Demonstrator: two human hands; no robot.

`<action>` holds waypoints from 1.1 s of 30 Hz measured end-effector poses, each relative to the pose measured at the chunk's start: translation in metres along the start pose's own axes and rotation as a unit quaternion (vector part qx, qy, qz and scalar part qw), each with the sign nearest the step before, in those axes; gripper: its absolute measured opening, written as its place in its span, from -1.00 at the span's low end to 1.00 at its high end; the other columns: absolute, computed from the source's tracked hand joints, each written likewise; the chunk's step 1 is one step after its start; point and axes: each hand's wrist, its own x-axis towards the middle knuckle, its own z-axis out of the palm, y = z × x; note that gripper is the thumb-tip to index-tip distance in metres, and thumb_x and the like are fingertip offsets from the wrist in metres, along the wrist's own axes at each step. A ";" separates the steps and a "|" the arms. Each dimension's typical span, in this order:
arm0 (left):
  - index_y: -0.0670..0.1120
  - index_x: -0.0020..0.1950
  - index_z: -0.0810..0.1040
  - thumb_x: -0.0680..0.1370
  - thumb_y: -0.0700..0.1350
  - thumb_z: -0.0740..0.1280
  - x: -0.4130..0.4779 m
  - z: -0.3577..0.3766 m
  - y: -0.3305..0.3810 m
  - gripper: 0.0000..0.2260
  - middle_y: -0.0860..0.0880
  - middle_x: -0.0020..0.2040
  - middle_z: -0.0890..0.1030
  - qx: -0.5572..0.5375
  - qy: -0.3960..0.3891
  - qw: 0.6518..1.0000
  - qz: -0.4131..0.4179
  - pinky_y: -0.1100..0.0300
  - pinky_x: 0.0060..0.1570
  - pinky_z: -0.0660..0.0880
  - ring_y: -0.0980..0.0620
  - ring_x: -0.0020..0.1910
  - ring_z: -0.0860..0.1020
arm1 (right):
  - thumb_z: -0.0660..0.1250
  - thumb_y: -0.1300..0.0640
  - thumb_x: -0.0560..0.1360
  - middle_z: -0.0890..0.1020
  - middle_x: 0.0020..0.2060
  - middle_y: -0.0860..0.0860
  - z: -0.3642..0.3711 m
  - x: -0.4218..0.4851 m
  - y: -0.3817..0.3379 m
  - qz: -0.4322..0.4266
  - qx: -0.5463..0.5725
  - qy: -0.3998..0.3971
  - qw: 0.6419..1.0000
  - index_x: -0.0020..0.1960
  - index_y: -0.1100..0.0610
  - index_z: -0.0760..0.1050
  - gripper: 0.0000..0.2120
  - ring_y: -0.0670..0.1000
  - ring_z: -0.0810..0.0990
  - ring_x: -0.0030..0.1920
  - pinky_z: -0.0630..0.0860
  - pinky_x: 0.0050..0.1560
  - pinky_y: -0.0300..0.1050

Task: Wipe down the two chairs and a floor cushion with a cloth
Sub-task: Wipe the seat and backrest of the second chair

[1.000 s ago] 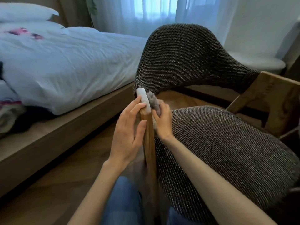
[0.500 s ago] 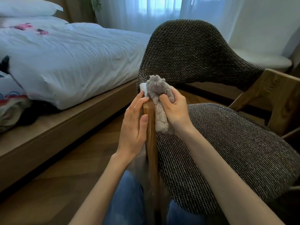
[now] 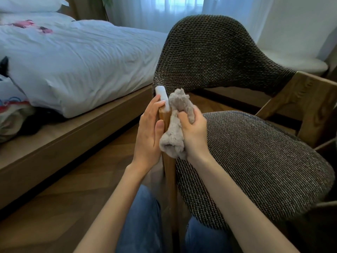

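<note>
Wood floor (image 3: 76, 207); chair leg (image 3: 169, 179), cap (image 3: 162, 97) away

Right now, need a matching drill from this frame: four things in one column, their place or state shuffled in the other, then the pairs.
Things
1. cloth
2. left hand
3. white cap
4. right hand

Place or state
a. on the end of the wooden leg
b. grey and fluffy, bunched up
c. fingers straight, resting on the leg
d. fingers curled, gripping the cloth

Pairs: 1-b, 2-c, 3-a, 4-d
</note>
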 end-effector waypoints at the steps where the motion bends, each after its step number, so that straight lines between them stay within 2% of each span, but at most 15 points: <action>1: -0.13 0.44 0.30 0.65 0.10 0.00 0.000 -0.001 0.000 -0.55 0.01 0.51 0.26 -0.002 0.000 1.000 -0.003 -0.01 0.42 0.23 0.06 0.47 0.24 | 0.25 0.27 0.53 0.59 -0.21 0.07 0.002 -0.001 -0.001 -0.018 -0.005 0.006 1.000 -0.06 0.08 0.51 -0.87 0.02 0.55 -0.20 0.52 -0.10 0.04; 4: -0.13 0.44 0.30 0.66 0.05 0.00 0.000 -0.001 0.001 -0.58 -0.02 0.50 0.27 0.013 0.004 1.000 0.014 -0.03 0.42 0.24 0.06 0.47 0.25 | 0.25 0.26 0.53 0.60 -0.17 0.12 -0.002 -0.015 0.014 -0.034 -0.048 0.012 0.998 -0.08 -0.01 0.48 -0.83 0.12 0.58 -0.13 0.53 -0.05 0.10; 7: -0.13 0.44 0.29 0.67 0.03 -0.01 0.001 0.000 0.000 -0.60 -0.05 0.49 0.28 0.028 0.012 0.999 0.024 0.07 0.42 0.21 0.07 0.46 0.26 | 0.25 0.26 0.52 0.56 -0.18 0.13 -0.017 -0.041 0.043 0.008 -0.123 -0.017 0.992 -0.10 0.11 0.46 -0.92 0.12 0.53 -0.15 0.49 -0.07 0.14; 8: -0.13 0.43 0.30 0.67 0.03 -0.01 0.001 -0.001 0.000 -0.59 -0.05 0.49 0.29 0.031 0.014 0.999 0.025 0.11 0.42 0.20 0.07 0.46 0.26 | 0.26 0.26 0.52 0.54 -0.20 0.11 -0.024 -0.050 0.050 0.030 -0.144 -0.034 0.989 -0.12 0.13 0.45 -0.93 0.08 0.51 -0.18 0.47 -0.12 0.09; 10: -0.14 0.43 0.32 0.67 0.03 -0.01 0.002 -0.001 0.000 -0.59 -0.05 0.48 0.31 0.044 0.020 0.998 0.029 0.15 0.42 0.20 0.08 0.45 0.27 | 0.28 0.24 0.51 0.52 -0.23 0.04 -0.037 -0.056 0.055 0.047 -0.198 -0.086 0.975 -0.16 0.06 0.42 -0.87 -0.03 0.47 -0.23 0.41 -0.17 -0.06; 13: -0.15 0.40 0.35 0.66 0.02 0.01 0.002 -0.001 0.001 -0.60 -0.06 0.46 0.34 0.052 0.027 0.998 0.036 0.21 0.39 0.20 0.10 0.44 0.29 | 0.33 0.19 0.48 0.56 -0.19 -0.01 -0.055 -0.042 0.039 0.025 -0.297 -0.138 0.945 -0.15 0.05 0.47 -0.92 -0.05 0.51 -0.21 0.47 -0.16 -0.07; 15: -0.13 0.40 0.36 0.66 0.02 0.02 0.002 -0.001 0.000 -0.62 -0.04 0.46 0.35 0.057 0.031 0.997 0.041 0.24 0.37 0.21 0.13 0.41 0.31 | 0.35 0.13 0.46 0.51 -0.18 -0.10 -0.068 -0.028 0.026 -0.046 -0.357 -0.080 0.930 -0.15 -0.01 0.46 -0.92 -0.15 0.48 -0.22 0.40 -0.22 -0.17; 16: -0.12 0.39 0.36 0.66 0.02 0.03 0.003 -0.002 -0.001 -0.62 -0.02 0.46 0.35 0.061 0.031 0.997 0.043 0.24 0.36 0.22 0.15 0.40 0.32 | 0.35 0.09 0.46 0.48 -0.15 -0.14 -0.075 -0.022 0.020 -0.083 -0.390 -0.041 0.916 -0.09 -0.06 0.46 -0.91 -0.18 0.45 -0.23 0.35 -0.24 -0.22; 18: -0.11 0.39 0.36 0.65 0.04 0.03 0.003 -0.001 -0.003 -0.62 -0.01 0.46 0.35 0.061 0.035 0.996 0.047 0.23 0.34 0.25 0.15 0.39 0.32 | 0.36 0.03 0.47 0.43 -0.08 -0.14 -0.086 -0.013 0.019 -0.128 -0.468 0.005 0.874 0.11 -0.06 0.48 -0.78 -0.12 0.45 -0.23 0.31 -0.25 -0.19; 20: -0.12 0.38 0.36 0.65 0.03 0.03 0.003 0.001 -0.003 -0.62 -0.03 0.45 0.36 0.049 0.046 0.996 0.050 0.15 0.34 0.28 0.13 0.39 0.33 | 0.35 0.00 0.50 0.44 0.01 -0.06 -0.091 -0.011 0.031 -0.093 -0.550 -0.010 0.830 0.23 -0.03 0.45 -0.69 0.00 0.51 -0.15 0.31 -0.20 -0.15; 23: -0.17 0.35 0.38 0.65 0.00 0.03 0.005 0.008 -0.006 -0.63 -0.10 0.41 0.39 0.031 0.076 0.994 0.070 -0.05 0.29 0.36 0.06 0.38 0.36 | 0.27 -0.08 0.55 0.45 0.10 0.01 -0.087 -0.015 0.061 -0.016 -0.615 -0.042 0.788 0.22 0.00 0.45 -0.71 0.10 0.57 -0.06 0.31 -0.21 -0.12; 25: -0.18 0.32 0.39 0.65 0.01 0.03 0.008 0.013 -0.012 -0.63 -0.14 0.38 0.42 0.026 0.097 0.990 0.097 -0.08 0.26 0.37 0.01 0.36 0.39 | 0.27 -0.12 0.53 0.48 0.08 0.02 -0.085 -0.015 0.074 -0.020 -0.614 -0.017 0.789 0.15 0.02 0.48 -0.71 0.11 0.57 -0.12 0.30 -0.23 -0.12; 28: -0.18 0.31 0.39 0.66 0.03 0.02 0.009 0.017 -0.020 -0.62 -0.16 0.36 0.42 0.021 0.105 0.988 0.111 -0.03 0.28 0.33 -0.08 0.35 0.40 | 0.32 -0.11 0.48 0.52 0.07 0.05 -0.086 -0.010 0.082 -0.030 -0.595 0.008 0.803 0.07 0.06 0.53 -0.71 0.15 0.59 -0.20 0.33 -0.26 -0.12; 33: -0.13 0.32 0.37 0.65 0.07 0.00 0.006 0.009 -0.012 -0.62 -0.12 0.41 0.38 0.042 0.054 0.995 0.068 0.08 0.32 0.27 -0.07 0.37 0.38 | 0.29 -0.10 0.51 0.45 0.16 0.06 -0.088 0.000 0.071 0.083 -0.604 -0.064 0.790 0.09 0.07 0.44 -0.72 0.20 0.59 -0.11 0.38 -0.21 -0.03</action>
